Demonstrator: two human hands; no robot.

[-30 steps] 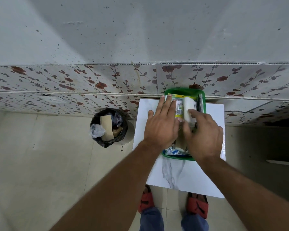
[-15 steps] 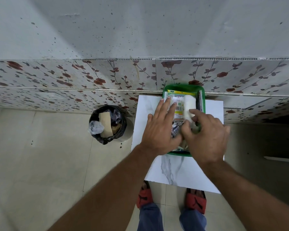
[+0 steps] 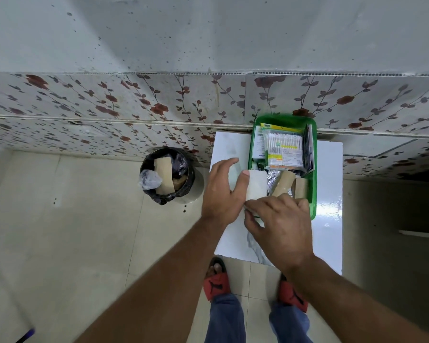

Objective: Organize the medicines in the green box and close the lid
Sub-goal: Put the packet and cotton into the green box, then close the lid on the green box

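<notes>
A green box (image 3: 313, 184) lies open on a white marble-look table (image 3: 328, 231) against the wall. A pack of cotton swabs (image 3: 284, 148) and a white-green carton (image 3: 258, 144) fill its far half; brown bandage rolls (image 3: 285, 184) and foil strips (image 3: 271, 180) lie in its near half. A white roll (image 3: 255, 186) sits at the box's near left edge. My left hand (image 3: 223, 191) presses its thumb on the roll's left side. My right hand (image 3: 280, 224) grips the roll's near end with its fingertips. No lid is visible.
A bin lined with a black bag (image 3: 169, 175), holding cardboard and plastic, stands on the tiled floor left of the table. A floral-tiled wall (image 3: 134, 102) rises behind. My feet in red sandals (image 3: 217, 283) stand at the table's near edge.
Both hands have drawn back toward the box's near left corner, bringing the white roll from beside the swab pack. The swab pack and brown rolls are now uncovered.
</notes>
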